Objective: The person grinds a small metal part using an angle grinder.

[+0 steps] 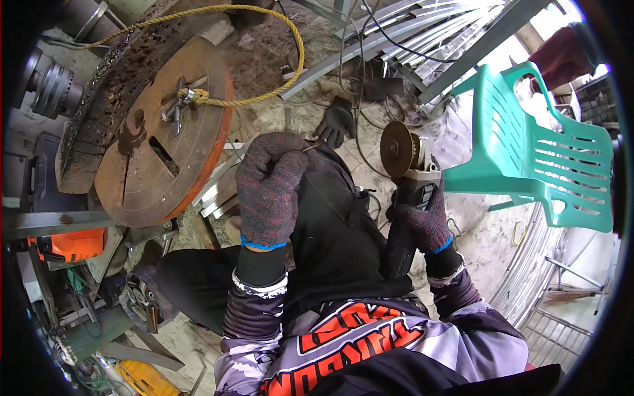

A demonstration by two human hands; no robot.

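My right hand, in a dark knitted glove with a blue cuff edge, is wrapped round the body of an angle grinder. The grinder's brown disc points up and away from me, above the floor. My left hand, gloved alike, is closed in a pinch over my dark-trousered leg. A small thin metal piece sticks out from its fingertips; the rest is hidden in the glove. Just beyond my knee lies a black glove.
A large round metal plate with a yellow rope tied to it stands at the left. To the right is a green plastic chair. Metal bars and cables lie ahead. Another person's dark red glove shows at top right.
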